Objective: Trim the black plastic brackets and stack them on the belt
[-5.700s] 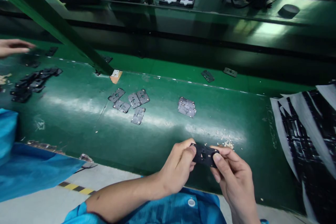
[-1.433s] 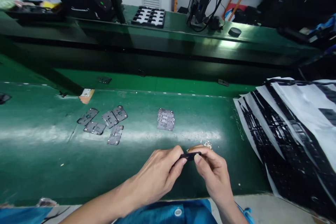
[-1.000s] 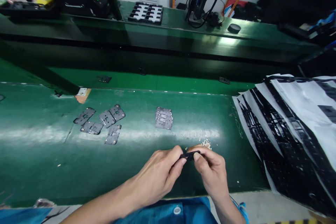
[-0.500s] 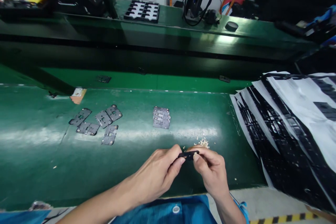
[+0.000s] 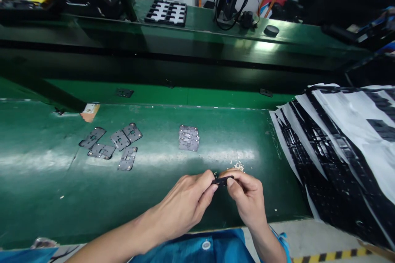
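Observation:
A small black plastic part (image 5: 222, 181) is held edge-on between my two hands, low over the green bench. My left hand (image 5: 193, 197) pinches its left end between thumb and fingers. The right end is gripped by my right hand (image 5: 247, 195), whose thumb presses on the near side. Just beyond my right hand lies a small pile of tiny pale pieces (image 5: 238, 166). An overlapping stack of flat dark plates (image 5: 189, 138) rests farther back on the bench. Several similar plates (image 5: 101, 151) lie loosely grouped to the left.
Layered black trays with white sheets (image 5: 348, 148) stand at the right. A raised green shelf (image 5: 197, 18) runs across the back, bearing a black tray with white inserts (image 5: 166, 12), cables and a round dark object (image 5: 271, 31). A dark post (image 5: 46, 90) slants down at the left.
The camera view has shifted very slightly. Both hands keep hold of the black part, which looks a little more tilted, its left end lower.

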`<action>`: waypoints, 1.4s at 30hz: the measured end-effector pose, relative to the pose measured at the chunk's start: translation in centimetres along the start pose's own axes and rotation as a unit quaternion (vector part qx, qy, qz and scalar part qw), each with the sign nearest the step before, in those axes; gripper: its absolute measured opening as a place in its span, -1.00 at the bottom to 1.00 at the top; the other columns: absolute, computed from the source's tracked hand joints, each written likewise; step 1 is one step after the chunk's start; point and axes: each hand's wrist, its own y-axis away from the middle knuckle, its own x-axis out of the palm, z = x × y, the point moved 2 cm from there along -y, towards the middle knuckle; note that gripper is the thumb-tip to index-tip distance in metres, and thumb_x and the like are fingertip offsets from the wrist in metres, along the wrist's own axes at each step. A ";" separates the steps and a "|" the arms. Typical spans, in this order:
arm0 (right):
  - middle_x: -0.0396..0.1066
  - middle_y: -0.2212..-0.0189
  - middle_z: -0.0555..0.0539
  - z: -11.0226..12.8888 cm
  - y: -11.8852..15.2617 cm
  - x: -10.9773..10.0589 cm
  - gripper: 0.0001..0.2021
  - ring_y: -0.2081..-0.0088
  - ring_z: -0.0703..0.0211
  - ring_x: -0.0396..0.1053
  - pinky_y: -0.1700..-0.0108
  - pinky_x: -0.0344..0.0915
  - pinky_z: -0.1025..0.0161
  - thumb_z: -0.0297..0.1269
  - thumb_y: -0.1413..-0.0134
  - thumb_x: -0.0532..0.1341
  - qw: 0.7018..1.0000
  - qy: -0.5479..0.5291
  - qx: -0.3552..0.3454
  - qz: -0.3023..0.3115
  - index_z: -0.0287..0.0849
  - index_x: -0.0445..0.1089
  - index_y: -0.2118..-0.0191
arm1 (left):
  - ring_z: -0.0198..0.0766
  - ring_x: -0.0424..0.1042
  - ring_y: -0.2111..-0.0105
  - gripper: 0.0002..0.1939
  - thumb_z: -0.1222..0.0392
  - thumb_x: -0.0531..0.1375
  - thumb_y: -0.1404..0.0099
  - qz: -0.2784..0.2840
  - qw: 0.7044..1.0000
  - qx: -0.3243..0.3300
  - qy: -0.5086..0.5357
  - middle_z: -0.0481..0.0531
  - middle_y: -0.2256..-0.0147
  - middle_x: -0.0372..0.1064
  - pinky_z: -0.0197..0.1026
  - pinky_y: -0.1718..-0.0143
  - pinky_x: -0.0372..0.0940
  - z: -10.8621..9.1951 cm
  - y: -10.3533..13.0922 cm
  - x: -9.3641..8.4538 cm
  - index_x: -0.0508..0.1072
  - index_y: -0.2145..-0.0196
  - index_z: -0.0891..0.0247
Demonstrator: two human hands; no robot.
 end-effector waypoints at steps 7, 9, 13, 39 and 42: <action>0.54 0.51 -0.03 0.1 0.1 -0.1 -0.79 0.62 0.29 0.29 0.57 0.18 0.35 -0.33 -0.25 0.26 1.000 -0.010 0.005 0.007 -0.14 0.69 0.31 | -0.24 0.28 0.49 -0.77 0.17 -0.09 -0.63 0.006 1.000 0.000 0.023 -0.13 0.45 0.25 -0.21 0.40 0.16 0.5 -0.1 0.3 0.20 0.26 0.13; 0.56 0.48 -0.04 0.1 0.1 -0.3 -0.80 0.60 0.29 0.30 0.55 0.19 0.35 -0.33 -0.26 0.28 1.000 -0.013 0.006 0.012 -0.13 0.69 0.28 | -0.25 0.25 0.51 -0.77 0.17 -0.08 -0.63 0.006 1.000 0.004 0.028 -0.14 0.46 0.22 -0.20 0.41 0.14 0.5 -0.2 0.2 0.20 0.25 0.13; 0.61 0.39 -0.08 -0.2 0.2 -0.8 -0.83 0.55 0.27 0.33 0.51 0.23 0.33 -0.27 -0.29 0.31 0.999 -0.018 0.013 0.038 -0.11 0.70 0.23 | -0.26 0.26 0.52 -0.77 0.19 -0.07 -0.62 -0.003 1.000 0.012 0.014 -0.14 0.45 0.24 -0.20 0.42 0.14 0.3 -0.4 0.0 0.21 0.26 0.14; 0.61 0.10 -0.13 0.0 -1.0 -4.8 -0.77 0.34 0.17 0.49 0.25 0.42 0.23 -0.26 -0.39 0.25 0.989 0.129 -0.001 0.074 -0.05 0.64 -0.03 | -0.22 0.23 0.47 -0.82 0.19 -0.07 -0.56 0.044 0.994 -0.034 0.094 -0.15 0.48 0.17 -0.17 0.39 0.07 0.7 -1.1 -0.4 0.12 0.27 0.11; 0.56 0.36 -0.05 0.6 -0.6 -3.5 -0.83 0.40 0.18 0.47 0.30 0.37 0.27 -0.20 -0.41 0.27 0.982 0.147 -0.002 0.120 -0.11 0.62 0.12 | -0.20 0.29 0.40 -0.79 0.18 -0.14 -0.59 0.037 0.992 -0.022 0.120 -0.10 0.41 0.24 -0.15 0.28 0.15 0.6 -1.0 -0.4 0.19 0.24 0.13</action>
